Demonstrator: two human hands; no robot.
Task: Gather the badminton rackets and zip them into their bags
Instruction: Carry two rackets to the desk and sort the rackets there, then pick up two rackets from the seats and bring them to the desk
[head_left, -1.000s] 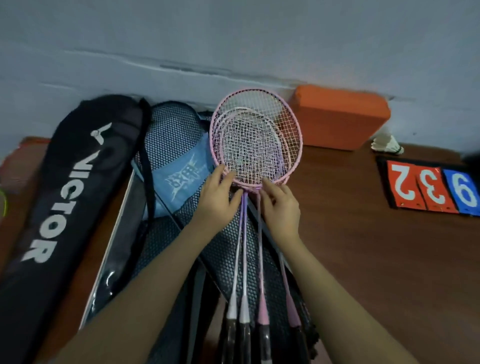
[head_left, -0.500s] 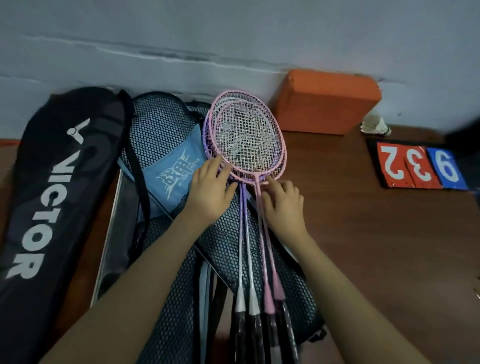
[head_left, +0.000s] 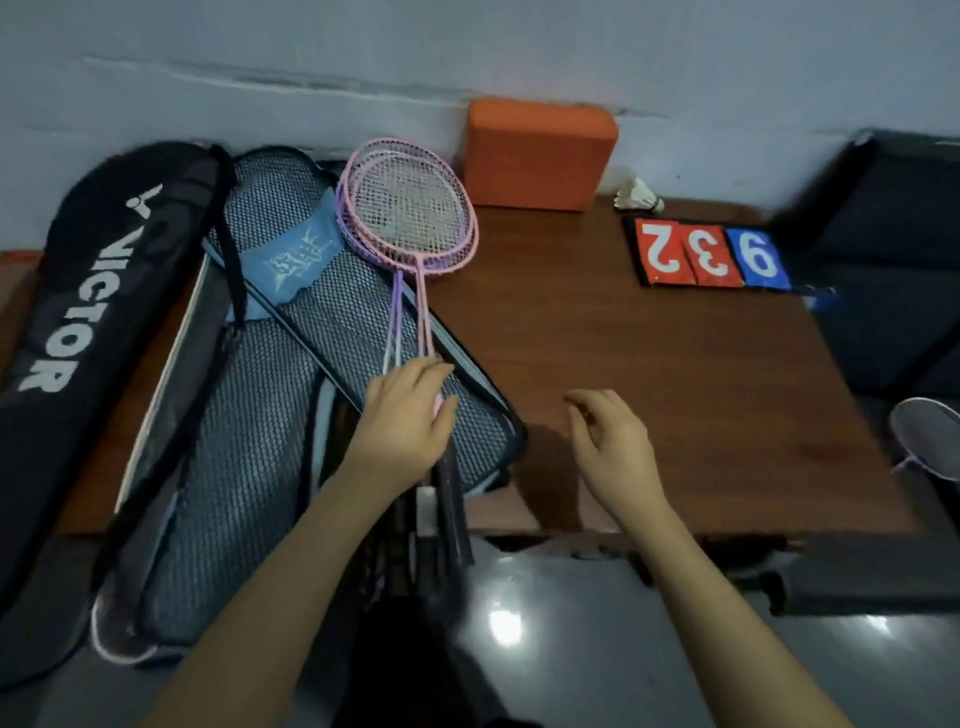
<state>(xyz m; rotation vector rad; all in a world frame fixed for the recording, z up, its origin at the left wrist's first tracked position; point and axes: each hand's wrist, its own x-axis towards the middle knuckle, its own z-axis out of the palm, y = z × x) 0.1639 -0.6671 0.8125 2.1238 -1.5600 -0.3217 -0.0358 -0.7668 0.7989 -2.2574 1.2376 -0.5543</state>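
Gathering step: stacked pink and lilac rackets (head_left: 410, 218) lie with heads on the mesh bag (head_left: 291, 374) and table (head_left: 649, 374); the left hand (head_left: 402, 421) covers their shafts, fingers curled over them, while the right hand (head_left: 610, 441) hovers apart, fingers loosely curled, holding nothing. Next, by judgement: slide the bundle into an opened bag and zip. Nearby: black Victor bag (head_left: 88, 312), orange block (head_left: 540, 150), shuttlecock (head_left: 639, 195), score cards (head_left: 711, 252); another racket head (head_left: 930, 436) lies off the table's right edge, ungathered.

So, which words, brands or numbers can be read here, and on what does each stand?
"VICTOR", with a logo: on the black racket bag.
"2", "3", "9": on the score cards, two red and one blue.
White print on the blue patch of the mesh bag: too blurred to read.
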